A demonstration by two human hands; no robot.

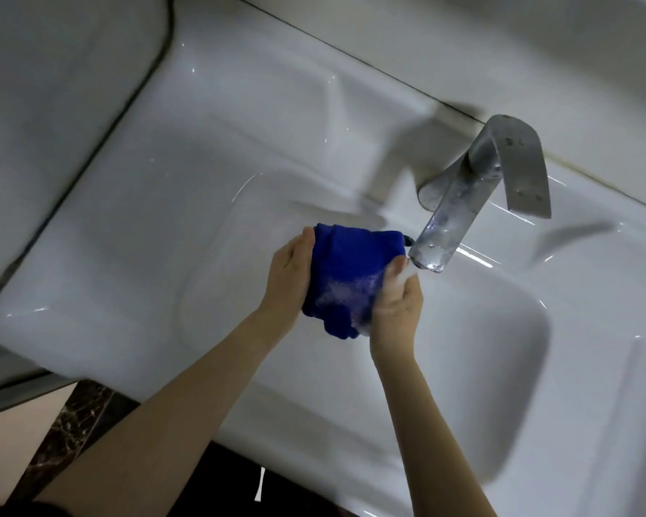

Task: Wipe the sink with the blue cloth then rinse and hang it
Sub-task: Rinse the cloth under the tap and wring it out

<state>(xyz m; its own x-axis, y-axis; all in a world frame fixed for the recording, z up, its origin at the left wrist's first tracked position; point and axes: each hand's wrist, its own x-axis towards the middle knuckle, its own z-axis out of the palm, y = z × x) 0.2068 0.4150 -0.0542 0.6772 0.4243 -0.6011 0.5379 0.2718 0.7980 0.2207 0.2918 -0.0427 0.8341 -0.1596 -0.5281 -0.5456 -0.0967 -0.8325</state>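
Blue and flecked with white foam, the bunched cloth (345,270) hangs over the basin of the white sink (127,181), just left of the tip of the metal faucet (459,214). The left hand (290,270) grips its left edge, thumb on top. The right hand (398,304) clasps its right side, fingers curled into the fabric and blurred by water, close beside the spout.

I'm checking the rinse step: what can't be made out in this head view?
Head view:
- Right hand grip on the blue cloth: fingertips blurred by water and foam.
- Left hand fingers: hidden behind the cloth.
- Sink drain: not visible, perhaps behind the right forearm.
- Dark spot by the faucet spout: too small to identify.
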